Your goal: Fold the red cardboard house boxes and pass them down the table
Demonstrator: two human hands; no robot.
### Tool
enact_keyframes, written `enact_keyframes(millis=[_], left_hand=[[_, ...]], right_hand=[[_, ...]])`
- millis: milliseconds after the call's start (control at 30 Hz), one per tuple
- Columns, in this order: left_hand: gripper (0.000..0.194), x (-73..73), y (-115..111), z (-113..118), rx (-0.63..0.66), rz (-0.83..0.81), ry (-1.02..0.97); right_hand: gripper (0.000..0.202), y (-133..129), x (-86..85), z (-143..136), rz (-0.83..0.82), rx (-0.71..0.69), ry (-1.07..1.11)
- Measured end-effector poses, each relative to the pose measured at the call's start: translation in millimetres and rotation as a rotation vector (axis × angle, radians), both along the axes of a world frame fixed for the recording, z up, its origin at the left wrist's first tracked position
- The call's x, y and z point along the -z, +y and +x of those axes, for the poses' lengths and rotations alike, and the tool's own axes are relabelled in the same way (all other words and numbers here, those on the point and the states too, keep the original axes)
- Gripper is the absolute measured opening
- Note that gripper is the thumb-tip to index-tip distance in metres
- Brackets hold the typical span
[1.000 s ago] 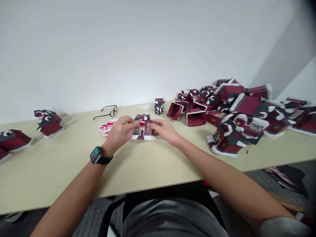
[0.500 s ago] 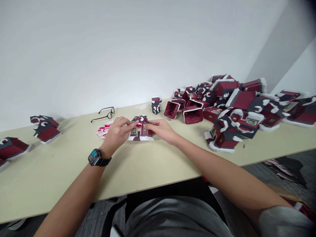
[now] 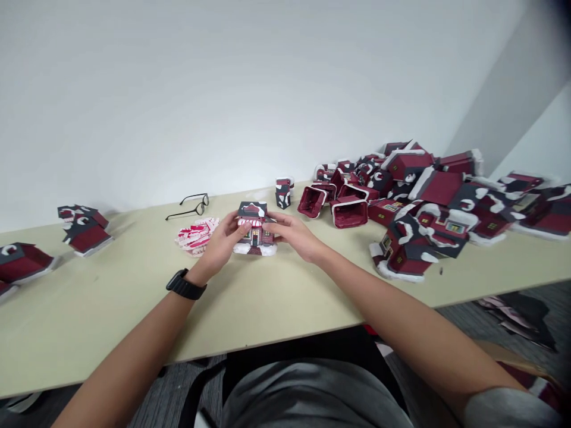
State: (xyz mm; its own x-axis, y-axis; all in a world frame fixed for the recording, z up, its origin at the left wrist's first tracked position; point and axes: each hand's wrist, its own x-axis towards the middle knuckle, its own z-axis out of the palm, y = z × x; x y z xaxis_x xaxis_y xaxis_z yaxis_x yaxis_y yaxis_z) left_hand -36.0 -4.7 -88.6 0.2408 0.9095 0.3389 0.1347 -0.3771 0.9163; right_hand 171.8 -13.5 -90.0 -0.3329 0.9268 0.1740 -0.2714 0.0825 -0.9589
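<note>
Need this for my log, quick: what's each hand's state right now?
Left hand: closed on the left side of a small dark-red model house with white-patched grey roof.
Right hand: closed on that house's right side.

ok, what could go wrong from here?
1. The left hand and right hand have thumbs at or near the striped awning on the small house; uneven pressure might skew it.
2. Loose striped pieces lie beside the left hand; a sideways slip could scatter them.
3. The pile of houses looks jumbled; a nudge might topple some.
</note>
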Motion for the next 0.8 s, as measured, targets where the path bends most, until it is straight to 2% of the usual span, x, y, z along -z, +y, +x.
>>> enact_keyframes(millis=[67, 167, 300, 533, 800], left_hand=[[0.053, 2.2, -0.9, 1.2, 0.057, -0.063, -0.001], [0.054, 6.0, 0.3, 1.7, 0.065, -0.080, -0.023], [0.052, 7.3, 1.7, 2.0, 0.050, -0.043, -0.023], [0.049, 2.2, -4.4, 7.4, 0.026, 0.049, -0.012], [0.047, 0.5, -6.3, 3.6, 0.063, 0.020, 0.120]], right_hand=[[0.046, -0.2, 2.0, -0.2, 0.058, -0.021, -0.004], [0.052, 0.5, 5.7, -1.0, 0.136, 0.003, -0.060], [0.048, 1.3, 7.4, -1.2, 0.217, 0.037, -0.121], [0.049, 1.3, 4.3, 1.0, 0.207, 0.033, -0.160], [0.058, -0.7, 6.0, 2.1, 0.266, 0.007, -0.244]])
